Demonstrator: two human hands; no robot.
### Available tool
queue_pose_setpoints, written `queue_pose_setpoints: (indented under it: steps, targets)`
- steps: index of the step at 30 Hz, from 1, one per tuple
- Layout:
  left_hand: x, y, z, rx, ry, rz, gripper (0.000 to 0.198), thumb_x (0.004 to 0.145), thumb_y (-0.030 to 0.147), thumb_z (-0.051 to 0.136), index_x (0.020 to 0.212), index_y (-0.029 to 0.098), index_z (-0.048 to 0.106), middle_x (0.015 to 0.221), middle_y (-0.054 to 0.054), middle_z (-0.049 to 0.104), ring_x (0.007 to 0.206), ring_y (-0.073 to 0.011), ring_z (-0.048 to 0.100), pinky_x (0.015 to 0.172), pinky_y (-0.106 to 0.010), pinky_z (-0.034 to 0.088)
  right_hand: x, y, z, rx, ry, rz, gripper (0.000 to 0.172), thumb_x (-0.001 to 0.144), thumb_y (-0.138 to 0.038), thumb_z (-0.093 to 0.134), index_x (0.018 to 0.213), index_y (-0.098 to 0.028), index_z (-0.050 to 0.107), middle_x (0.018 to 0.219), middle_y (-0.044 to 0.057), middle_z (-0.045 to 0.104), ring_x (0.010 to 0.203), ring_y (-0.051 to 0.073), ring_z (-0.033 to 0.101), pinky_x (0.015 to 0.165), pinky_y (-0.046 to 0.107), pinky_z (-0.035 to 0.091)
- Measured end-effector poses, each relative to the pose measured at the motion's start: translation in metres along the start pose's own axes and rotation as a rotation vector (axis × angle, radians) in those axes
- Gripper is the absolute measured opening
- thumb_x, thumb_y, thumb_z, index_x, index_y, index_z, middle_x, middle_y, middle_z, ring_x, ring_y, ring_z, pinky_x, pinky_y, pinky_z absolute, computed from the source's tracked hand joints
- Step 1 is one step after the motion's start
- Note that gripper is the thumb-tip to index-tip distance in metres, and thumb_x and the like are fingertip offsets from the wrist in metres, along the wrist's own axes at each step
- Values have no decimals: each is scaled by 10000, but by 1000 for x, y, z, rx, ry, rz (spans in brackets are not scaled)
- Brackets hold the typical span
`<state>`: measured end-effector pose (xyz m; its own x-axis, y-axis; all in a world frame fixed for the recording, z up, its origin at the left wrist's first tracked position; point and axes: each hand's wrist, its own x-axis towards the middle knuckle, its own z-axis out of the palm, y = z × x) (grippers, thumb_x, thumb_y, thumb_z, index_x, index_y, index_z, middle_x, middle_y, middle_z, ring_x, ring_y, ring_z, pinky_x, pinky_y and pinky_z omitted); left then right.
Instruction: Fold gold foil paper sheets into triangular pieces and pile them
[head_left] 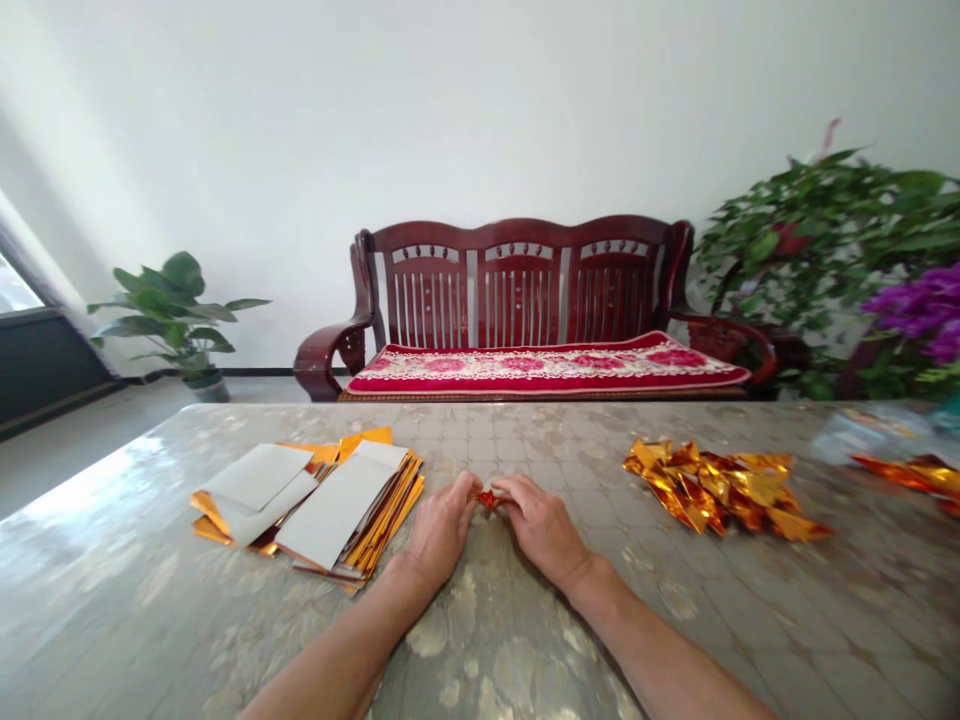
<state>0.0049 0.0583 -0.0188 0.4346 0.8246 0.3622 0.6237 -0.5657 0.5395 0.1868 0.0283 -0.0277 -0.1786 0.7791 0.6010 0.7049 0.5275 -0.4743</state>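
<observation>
Between my two hands, just above the middle of the table, is a small folded piece of orange-gold foil paper (488,499). My left hand (445,520) pinches its left end, and my right hand (537,522) pinches the other end. The fingertips hide most of the piece. Left of my hands lies a stack of foil paper sheets (341,510), pale backs facing up and gold edges showing. Over to the right sits a loose pile of folded gold foil pieces (724,487).
A clear plastic bag (870,436) and more orange foil (919,474) lie at the table's right side. Past the patterned table (480,650) stands a dark red wooden bench (517,290) with a red floral cover. Potted plants (176,315) flank it, with purple flowers (926,310) at right.
</observation>
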Motion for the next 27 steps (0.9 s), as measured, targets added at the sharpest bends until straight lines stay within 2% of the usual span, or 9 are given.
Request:
queue_pose_setpoints:
  steps: [4, 6, 9, 13, 18, 21, 27]
  targets:
    - [1, -4, 2, -57, 17, -9, 145, 907, 150, 455, 1005, 241, 509, 960, -28, 710, 945, -180, 683, 783, -255, 482, -1, 5, 0, -100, -29, 88, 444, 879, -79, 471, 1296, -220, 527, 1132, 65, 697, 1004, 186, 674, 874, 329, 541]
    - [2, -4, 2, -67, 27, -4, 160, 901, 137, 457, 1012, 241, 507, 972, -31, 715, 952, -182, 686, 788, -262, 488, 0, 6, -2, -202, -45, 118, 367, 885, -116, 512, 1230, -218, 583, 1106, 67, 701, 992, 207, 672, 845, 326, 535]
    - [3, -3, 2, -65, 28, -5, 151, 899, 130, 464, 1000, 233, 509, 958, -36, 721, 927, -188, 691, 788, -273, 493, 1, 7, -6, -308, -83, 115, 211, 896, -167, 548, 1053, -226, 678, 950, 54, 711, 893, 207, 669, 761, 297, 515]
    - [3, -1, 2, -91, 3, -2, 163, 893, 131, 492, 1019, 231, 511, 985, -34, 726, 929, -185, 692, 798, -280, 501, 1, 5, -8, -375, -108, 83, 165, 919, -215, 553, 938, -243, 715, 800, 36, 688, 793, 196, 648, 687, 276, 476]
    - [4, 1, -1, -14, -1, -84, 262, 873, 171, 574, 1112, 236, 488, 1110, -61, 705, 1045, -209, 666, 862, -315, 495, 1, 5, -9, -337, -85, 62, 206, 930, -203, 529, 925, -247, 730, 810, 38, 684, 813, 187, 635, 707, 270, 472]
    - [4, 3, -3, 125, -3, -152, 314, 849, 229, 641, 1126, 216, 492, 1087, -77, 698, 1005, -224, 669, 819, -312, 487, 2, 5, -9, -281, -65, 63, 236, 912, -143, 517, 954, -239, 729, 852, 43, 678, 860, 184, 624, 761, 270, 486]
    - [2, 3, -6, 259, -63, -148, 100, 895, 299, 611, 922, 203, 601, 904, -44, 702, 896, -208, 669, 743, -269, 447, 4, 4, -9, -259, -69, 67, 278, 877, -72, 522, 968, -229, 734, 867, 49, 637, 881, 189, 593, 787, 272, 496]
